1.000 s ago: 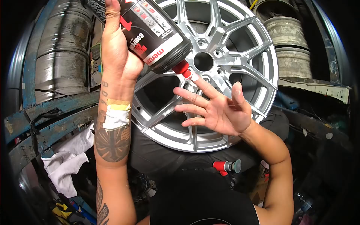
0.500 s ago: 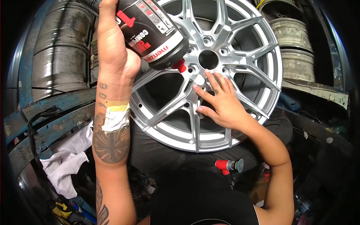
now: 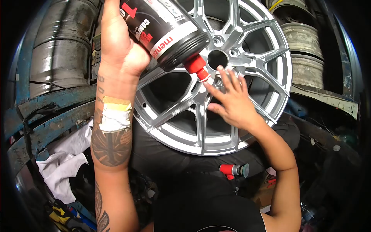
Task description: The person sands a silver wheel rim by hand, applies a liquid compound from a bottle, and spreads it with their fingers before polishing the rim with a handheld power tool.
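My left hand point(image 3: 125, 48) is wrapped round a black bottle of polishing compound point(image 3: 162, 29), tipped with its red nozzle point(image 3: 198, 67) pointing down to the right. The nozzle tip is right by the index fingertip of my right hand point(image 3: 235, 102), with white stuff at that spot. Fingers spread, my right hand lies over the lower spokes near the hub. Beneath both hands is a silver multi-spoke alloy wheel point(image 3: 201, 133), face up, with a round centre hole and bolt holes around it. The upper part of the bottle runs out of view.
A small red polisher point(image 3: 232, 170) with a round pad lies below the wheel, near my body. Bare steel rims point(image 3: 301, 38) stand on the right, and metal drums point(image 3: 60, 58) on the left behind a worn blue frame point(image 3: 50, 106). A white cloth point(image 3: 63, 170) hangs at the lower left.
The bottle has come down and to the right, bringing its nozzle to the right index fingertip. My right hand has shifted slightly to the right.
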### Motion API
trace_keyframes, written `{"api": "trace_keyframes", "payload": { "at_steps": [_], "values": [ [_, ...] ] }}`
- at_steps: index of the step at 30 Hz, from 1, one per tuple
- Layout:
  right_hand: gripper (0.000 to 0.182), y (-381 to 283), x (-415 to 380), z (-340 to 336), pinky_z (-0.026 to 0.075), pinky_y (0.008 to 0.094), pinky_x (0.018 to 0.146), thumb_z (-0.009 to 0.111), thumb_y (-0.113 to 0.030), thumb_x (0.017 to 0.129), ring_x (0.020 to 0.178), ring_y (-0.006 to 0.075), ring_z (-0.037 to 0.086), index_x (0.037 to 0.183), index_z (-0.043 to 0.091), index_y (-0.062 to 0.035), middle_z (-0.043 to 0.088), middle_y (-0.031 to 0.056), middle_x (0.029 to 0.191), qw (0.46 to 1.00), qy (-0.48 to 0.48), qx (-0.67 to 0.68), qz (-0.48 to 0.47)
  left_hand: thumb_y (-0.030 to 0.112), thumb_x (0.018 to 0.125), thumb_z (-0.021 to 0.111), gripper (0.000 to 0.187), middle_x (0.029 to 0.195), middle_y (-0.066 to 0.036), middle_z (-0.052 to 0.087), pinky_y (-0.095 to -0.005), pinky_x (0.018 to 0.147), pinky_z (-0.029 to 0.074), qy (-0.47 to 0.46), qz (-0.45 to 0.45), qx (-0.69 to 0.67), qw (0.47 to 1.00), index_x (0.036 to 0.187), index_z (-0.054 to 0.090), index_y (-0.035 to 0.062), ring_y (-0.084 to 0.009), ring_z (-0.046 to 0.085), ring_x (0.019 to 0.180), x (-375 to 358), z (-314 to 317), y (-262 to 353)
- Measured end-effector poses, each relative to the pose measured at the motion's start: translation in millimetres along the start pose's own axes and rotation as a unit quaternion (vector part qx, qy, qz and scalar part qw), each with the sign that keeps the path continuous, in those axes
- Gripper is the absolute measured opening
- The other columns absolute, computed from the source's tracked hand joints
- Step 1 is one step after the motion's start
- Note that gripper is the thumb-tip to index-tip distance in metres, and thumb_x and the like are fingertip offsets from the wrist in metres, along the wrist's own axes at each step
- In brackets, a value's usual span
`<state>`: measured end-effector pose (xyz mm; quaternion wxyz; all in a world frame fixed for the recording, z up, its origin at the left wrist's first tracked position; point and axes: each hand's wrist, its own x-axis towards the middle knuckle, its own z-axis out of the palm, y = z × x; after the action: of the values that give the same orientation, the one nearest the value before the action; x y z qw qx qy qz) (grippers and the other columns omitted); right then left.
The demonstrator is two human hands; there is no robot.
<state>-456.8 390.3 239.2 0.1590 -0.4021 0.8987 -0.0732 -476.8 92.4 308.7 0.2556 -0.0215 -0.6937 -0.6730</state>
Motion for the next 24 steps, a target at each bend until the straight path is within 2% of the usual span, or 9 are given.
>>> {"api": "trace_keyframes", "payload": {
  "at_steps": [2,4,6,9,11,16,20,22,24],
  "values": [
    [0.063,-8,-6,2,0.016,0.0661,0.123,0.056,-0.06,0.101,0.156,0.0474,0.021,0.157,0.05,-0.0319,0.02,0.0217,0.172,0.998,-0.028,0.04,-0.026,0.02,0.103,0.064,0.065,0.146,-0.011,0.056,-0.0372,0.106,0.053,0.036,-0.068,-0.173,0.982,0.159,0.034,0.0053,-0.021,0.059,0.129,7,11,6],
    [0.064,-7,-7,-8,0.015,0.0663,0.123,0.055,-0.061,0.1,0.157,0.0479,0.019,0.157,0.05,-0.0321,0.019,0.023,0.172,0.998,-0.03,0.044,-0.016,0.033,0.106,0.06,0.056,0.139,-0.009,0.062,-0.038,0.104,0.055,0.003,-0.182,-0.394,0.901,0.154,0.044,0.0088,-0.0197,0.063,0.124,23,-5,12],
    [0.065,0,-3,-12,0.014,0.0663,0.124,0.055,-0.063,0.1,0.157,0.0479,0.019,0.157,0.05,-0.033,0.019,0.023,0.172,1.0,-0.008,0.019,0.011,0.046,0.108,0.054,0.048,0.126,-0.005,0.069,-0.0386,0.098,0.058,0.126,-0.186,-0.296,0.928,0.143,0.057,0.0133,-0.0183,0.069,0.113,17,16,22],
    [0.063,-3,-1,-8,0.012,0.0669,0.123,0.056,-0.062,0.099,0.156,0.0488,0.02,0.156,0.051,-0.0342,0.018,0.0232,0.172,1.0,-0.013,0.005,-0.006,0.044,0.107,0.057,0.046,0.125,-0.005,0.069,-0.0389,0.097,0.058,0.058,-0.224,-0.374,0.898,0.14,0.06,0.013,-0.0187,0.068,0.114,24,2,20],
    [0.062,-7,-7,-2,0.012,0.0673,0.123,0.058,-0.061,0.099,0.156,0.0481,0.022,0.155,0.051,-0.0348,0.018,0.0226,0.172,0.999,-0.016,0.012,-0.031,0.044,0.106,0.059,0.045,0.123,-0.004,0.069,-0.0385,0.095,0.059,0.092,-0.217,-0.342,0.91,0.139,0.061,0.0133,-0.0184,0.068,0.112,22,11,19],
    [0.061,3,-1,-4,0.014,0.0679,0.123,0.055,-0.062,0.1,0.156,0.0469,0.023,0.155,0.05,-0.0367,0.02,0.0191,0.173,0.998,0.034,-0.049,0.02,0.042,0.105,0.061,0.041,0.115,-0.003,0.071,-0.0375,0.089,0.06,0.194,-0.239,-0.282,0.909,0.134,0.064,0.0142,-0.0179,0.071,0.103,26,18,34],
    [0.061,-13,-7,-3,0.012,0.0657,0.124,0.059,-0.061,0.098,0.156,0.0475,0.019,0.154,0.052,-0.0374,0.018,0.0203,0.173,0.998,-0.008,-0.003,-0.062,0.038,0.105,0.061,0.038,0.112,-0.003,0.072,-0.0374,0.089,0.06,0.085,-0.228,-0.359,0.901,0.133,0.065,0.0127,-0.0183,0.071,0.101,24,7,22],
    [0.061,-10,-7,-16,0.011,0.0654,0.124,0.062,-0.056,0.098,0.156,0.0481,0.018,0.155,0.052,-0.0353,0.017,0.0215,0.173,0.999,-0.02,0.029,-0.035,0.037,0.105,0.061,0.036,0.111,-0.003,0.073,-0.0372,0.088,0.061,0.091,-0.26,-0.393,0.877,0.131,0.065,0.0124,-0.0181,0.072,0.1,34,2,17],
    [0.064,1,-6,-26,0.011,0.063,0.125,0.065,-0.049,0.097,0.157,0.0494,0.015,0.156,0.05,-0.0286,0.014,0.0222,0.173,0.999,-0.005,0.033,-0.011,0.034,0.105,0.062,0.03,0.106,-0.002,0.074,-0.036,0.084,0.062,0.131,-0.182,-0.341,0.913,0.125,0.068,0.0124,-0.0169,0.073,0.095,25,17,18]
  ]
}}
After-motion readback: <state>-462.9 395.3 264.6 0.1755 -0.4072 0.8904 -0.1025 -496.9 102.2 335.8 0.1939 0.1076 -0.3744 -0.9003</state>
